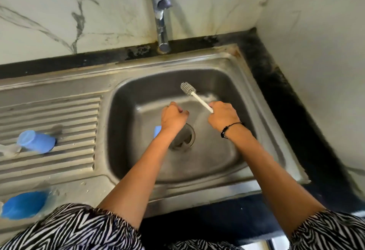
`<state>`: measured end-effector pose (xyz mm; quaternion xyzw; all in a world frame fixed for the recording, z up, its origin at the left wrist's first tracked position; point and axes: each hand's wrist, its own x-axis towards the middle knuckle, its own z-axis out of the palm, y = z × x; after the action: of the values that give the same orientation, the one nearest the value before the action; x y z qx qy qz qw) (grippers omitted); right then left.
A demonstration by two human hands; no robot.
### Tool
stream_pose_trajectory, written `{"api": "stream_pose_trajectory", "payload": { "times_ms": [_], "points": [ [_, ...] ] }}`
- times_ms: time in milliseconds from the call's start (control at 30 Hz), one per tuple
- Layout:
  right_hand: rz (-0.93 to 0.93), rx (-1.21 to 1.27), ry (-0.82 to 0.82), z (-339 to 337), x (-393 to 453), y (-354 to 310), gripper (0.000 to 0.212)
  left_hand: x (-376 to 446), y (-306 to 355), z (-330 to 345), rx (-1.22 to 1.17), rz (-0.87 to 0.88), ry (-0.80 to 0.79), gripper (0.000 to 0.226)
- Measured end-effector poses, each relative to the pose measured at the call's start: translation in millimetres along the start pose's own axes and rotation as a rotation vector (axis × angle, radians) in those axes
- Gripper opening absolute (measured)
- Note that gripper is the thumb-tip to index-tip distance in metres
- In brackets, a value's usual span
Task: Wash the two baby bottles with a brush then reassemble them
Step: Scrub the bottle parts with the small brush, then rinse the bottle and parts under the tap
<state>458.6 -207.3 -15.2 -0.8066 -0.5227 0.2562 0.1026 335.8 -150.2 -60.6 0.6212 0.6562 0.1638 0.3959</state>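
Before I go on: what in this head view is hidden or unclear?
- Left hand: curled; contents hidden by its back.
- Blue piece in the sink: mostly behind the left wrist.
- Blue cap: blurred, cut by left edge.
- Clear part beside blue cup: blurred, cut off.
- Tap: flow indiscernible.

We see a steel sink (233, 83) with ribbed drainboard (59, 111); a chrome tap (161, 12) above; marbled wall (59, 12) behind; dark counter edge (276, 83).
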Motion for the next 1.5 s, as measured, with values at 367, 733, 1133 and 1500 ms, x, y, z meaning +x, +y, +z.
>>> {"api": "stream_pose_trajectory", "payload": {
  "times_ms": [367, 733, 1133, 1500],
  "points": [
    [0.043, -0.28, 0.394, -51.8, -8.0, 117.6, 0.042, -51.4, 111.2, 65.8, 0.074, 0.313, -0.164, 0.024],
    [0.084, -0.543, 0.457, -63.1, 11.7, 167.3, 0.013, -54.5, 171.2, 113.3, 0.223, 0.447, -0.215, 0.004],
    [0.018, -0.51, 0.462, -73.8, 2.2, 138.9, 0.012, -50.6, 167.4, 118.2, 0.139, 0.407, -0.189, 0.01],
    [-0.291, -0.198, 0.356, -55.6, 46.1, 27.9, 0.03, 14.9, 107.0, 14.9, -0.256, 0.152, 0.001, 0.007]
  ]
}}
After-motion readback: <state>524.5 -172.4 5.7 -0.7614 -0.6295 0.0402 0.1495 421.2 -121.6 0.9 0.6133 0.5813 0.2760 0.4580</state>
